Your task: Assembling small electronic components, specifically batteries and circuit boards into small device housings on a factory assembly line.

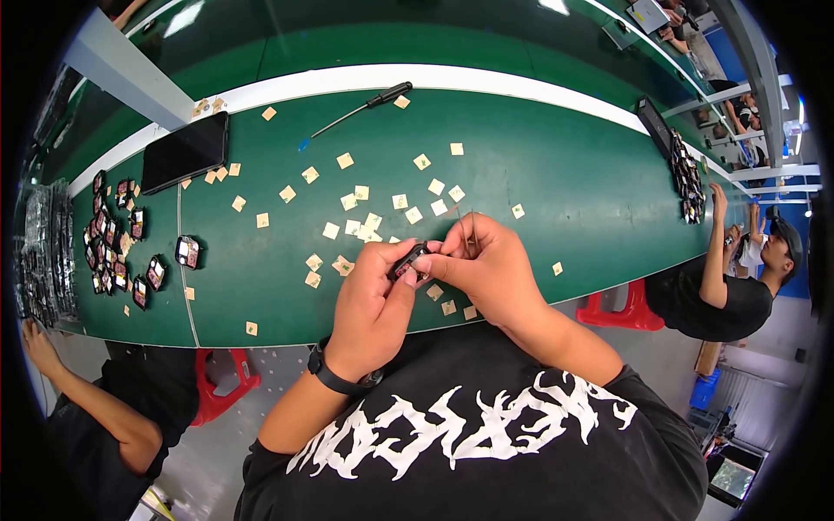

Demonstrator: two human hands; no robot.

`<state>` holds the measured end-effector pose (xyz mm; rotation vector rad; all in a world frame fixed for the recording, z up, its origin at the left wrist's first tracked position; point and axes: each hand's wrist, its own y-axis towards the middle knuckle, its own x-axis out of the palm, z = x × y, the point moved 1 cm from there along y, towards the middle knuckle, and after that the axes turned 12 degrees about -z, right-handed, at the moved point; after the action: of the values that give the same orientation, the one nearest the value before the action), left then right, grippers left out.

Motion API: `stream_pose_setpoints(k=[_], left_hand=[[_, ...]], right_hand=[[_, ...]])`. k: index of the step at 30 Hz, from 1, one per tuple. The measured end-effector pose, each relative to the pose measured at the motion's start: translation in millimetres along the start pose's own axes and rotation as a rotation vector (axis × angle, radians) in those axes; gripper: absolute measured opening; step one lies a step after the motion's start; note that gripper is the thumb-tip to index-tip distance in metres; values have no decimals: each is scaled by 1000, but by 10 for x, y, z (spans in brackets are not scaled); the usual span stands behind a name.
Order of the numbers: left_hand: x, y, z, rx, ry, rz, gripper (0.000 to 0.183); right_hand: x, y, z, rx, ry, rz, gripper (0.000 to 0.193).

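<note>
My left hand [379, 295] grips a small black device housing [408, 260] between thumb and fingers, just above the near edge of the green table. My right hand [488, 271] meets it from the other side, with thumb and forefinger pinched at the housing. Thin metal tweezers [470, 231] are tucked in the right fingers, tips pointing away from me. Whatever the right fingertips pinch is too small to make out. Beyond the hands lie several small cream paper squares [400, 201], scattered over the green table [591, 200].
A screwdriver [365, 110] lies near the far white rail. At the left are a black phone-like slab [186, 154] and many black housings [109, 247], one apart [188, 252]. More black parts [686, 178] pile up at the right. People sit on both sides beside red stools [621, 311].
</note>
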<state>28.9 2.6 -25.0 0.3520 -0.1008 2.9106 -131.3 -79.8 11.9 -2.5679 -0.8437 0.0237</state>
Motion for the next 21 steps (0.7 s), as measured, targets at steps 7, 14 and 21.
stream_pose_setpoints(k=[7,14,21], left_hand=[[83,79,53,181,-287,76,27],[100,18,130,109,267,115,33],[114,-56,213,-75,233,35,31]], right_hand=[[-42,62,-12,-69,-33,-56,16],[-81,-53,-112,63,-27,-151,13],[-147,-126,-6,58,-134,-209,19]])
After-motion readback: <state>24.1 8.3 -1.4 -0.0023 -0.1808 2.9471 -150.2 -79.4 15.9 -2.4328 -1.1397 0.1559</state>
